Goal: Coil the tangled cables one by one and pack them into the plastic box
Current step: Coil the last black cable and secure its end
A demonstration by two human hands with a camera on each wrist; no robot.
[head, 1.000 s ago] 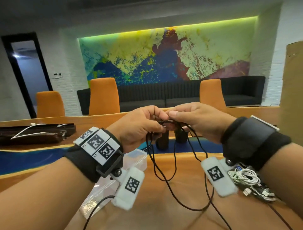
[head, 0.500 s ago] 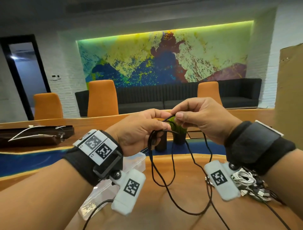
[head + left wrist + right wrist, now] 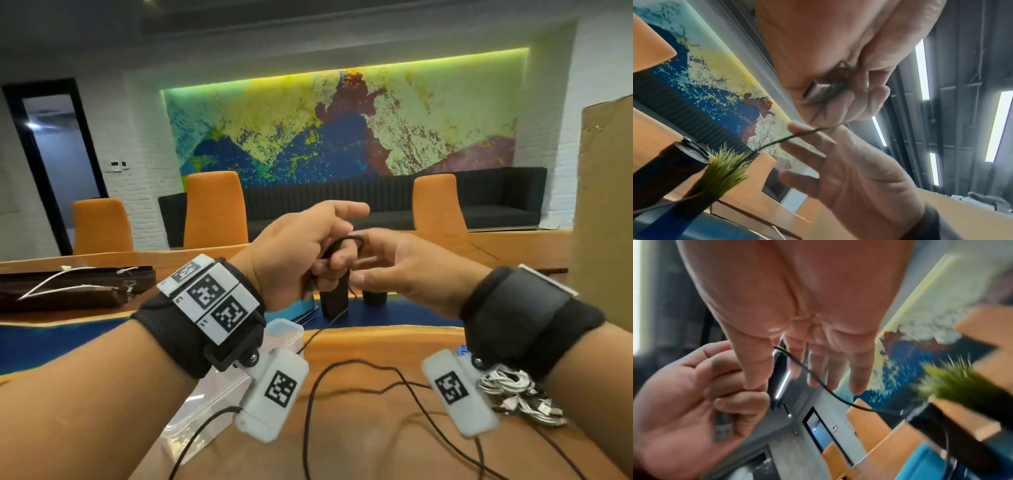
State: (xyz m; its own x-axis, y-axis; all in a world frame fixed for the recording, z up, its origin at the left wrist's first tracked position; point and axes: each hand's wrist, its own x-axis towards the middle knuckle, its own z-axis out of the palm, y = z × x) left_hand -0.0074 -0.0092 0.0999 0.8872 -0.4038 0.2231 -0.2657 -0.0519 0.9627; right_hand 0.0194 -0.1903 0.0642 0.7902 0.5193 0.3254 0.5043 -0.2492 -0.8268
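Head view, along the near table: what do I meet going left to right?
Plastic box → black cable → tangle of white cables.

Two forearms with black wrist straps and white tagged camera units reach forward above a wooden table [image 3: 359, 445]. The left hand [image 3: 301, 253] is raised, fingers curled around a thin black cable [image 3: 342, 241] that arches out of its fist. The right hand [image 3: 404, 274], fingers extended, meets it; whether it touches the cable is unclear. More black cable trails across the table. A clear plastic box [image 3: 284, 330] sits under the left wrist. A pile of white cables [image 3: 513, 394] lies under the right wrist.
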